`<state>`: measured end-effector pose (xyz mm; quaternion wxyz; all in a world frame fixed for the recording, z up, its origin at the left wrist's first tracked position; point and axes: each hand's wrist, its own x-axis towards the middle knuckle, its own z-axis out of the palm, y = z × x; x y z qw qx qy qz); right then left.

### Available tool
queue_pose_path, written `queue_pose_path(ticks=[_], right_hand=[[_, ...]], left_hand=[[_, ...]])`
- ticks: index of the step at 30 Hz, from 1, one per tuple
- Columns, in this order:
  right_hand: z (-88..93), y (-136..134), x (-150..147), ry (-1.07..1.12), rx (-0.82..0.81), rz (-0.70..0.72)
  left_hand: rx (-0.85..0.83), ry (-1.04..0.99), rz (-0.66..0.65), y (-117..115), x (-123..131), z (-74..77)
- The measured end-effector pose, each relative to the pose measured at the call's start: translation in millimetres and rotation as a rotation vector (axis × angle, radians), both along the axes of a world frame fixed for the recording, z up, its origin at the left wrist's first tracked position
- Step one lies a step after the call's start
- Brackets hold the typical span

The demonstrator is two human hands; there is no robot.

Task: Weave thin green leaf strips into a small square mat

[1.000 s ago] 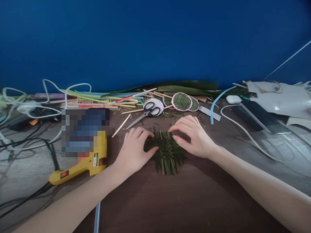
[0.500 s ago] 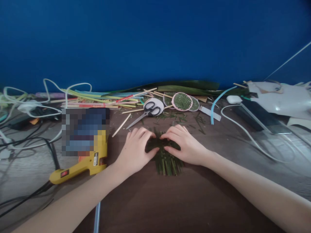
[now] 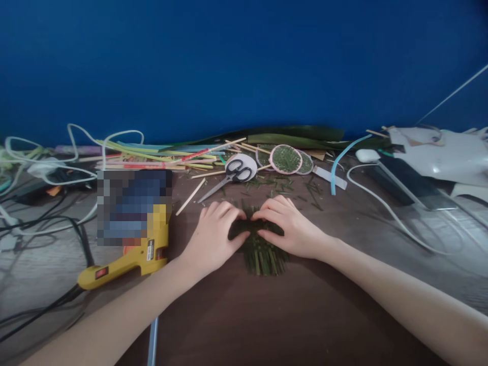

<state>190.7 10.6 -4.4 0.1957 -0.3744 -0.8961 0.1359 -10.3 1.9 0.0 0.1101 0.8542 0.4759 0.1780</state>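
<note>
Low over the dark brown tabletop, a piece made of many narrow green leaf strips (image 3: 264, 256) fans out toward me. My left hand (image 3: 218, 229) pinches its left side between thumb and fingers. Opposite it, my right hand (image 3: 287, 226) pinches the right side, the fingertips of both hands almost meeting at the middle. The hands cover part of the strips. Just beyond lie black-handled scissors (image 3: 229, 178), partly on a white disc, and short green clippings (image 3: 282, 184). Near my left forearm rests a yellow glue gun (image 3: 133, 262).
Colored sticks (image 3: 163, 160) and long green leaves (image 3: 297, 134) lie along the blue wall. Round pieces with green clippings (image 3: 285, 159) stand behind the scissors. A phone (image 3: 415, 183), an earbud case (image 3: 368, 155) and a white cable are at right. Tangled cords (image 3: 80, 223) spread at left.
</note>
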Motion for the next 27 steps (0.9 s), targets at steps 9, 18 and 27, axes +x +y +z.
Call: queue_pose_path(ticks=[9, 18, 27], right_hand=[[0.3, -1.1, -0.1, 0.030, 0.003, -0.017], [-0.1, 0.3, 1.0, 0.014, 0.017, -0.015], [3.6, -2.4, 2.6, 0.094, 0.079, 0.009]], left_hand=[[-0.076, -0.095, 0.034, 0.3, -1.2, 1.7], [-0.230, -0.127, 0.001, 4.2, -7.6, 8.1], [-0.230, -0.098, -0.034, 7.0, -9.0, 10.2]])
